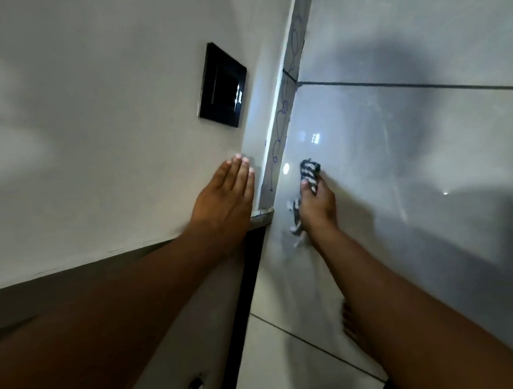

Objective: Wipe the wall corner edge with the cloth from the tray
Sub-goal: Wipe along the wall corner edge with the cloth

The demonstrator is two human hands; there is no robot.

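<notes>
Wall corner edge [282,106]: a narrow grey strip, long axis running from the lower middle of the view up toward the upper right; blue scribbled loops run along its length. Its lower end stops at a small chipped ledge [263,218].

Cloth [309,172]: dark with white stripes, bunched; long axis roughly parallel to the corner edge, one end pointing up past the fingertips, the loose tail hanging below the wrist. It lies just right of the corner edge, against the glossy tiled wall [405,148], apart from the strip itself.

Right hand [315,203]: fingers clamped on the cloth, pressing it to the tile.

Left hand [226,198]: flat on the painted wall [89,102] left of the corner edge, fingers together and extended, tips just beside the strip.

Black switch plate [222,85]: on the painted wall, left of the corner edge, above the left hand.

Open room: the tile right of the corner edge is bare up to a dark grout line [413,85]; the strip above the cloth is unobstructed.
</notes>
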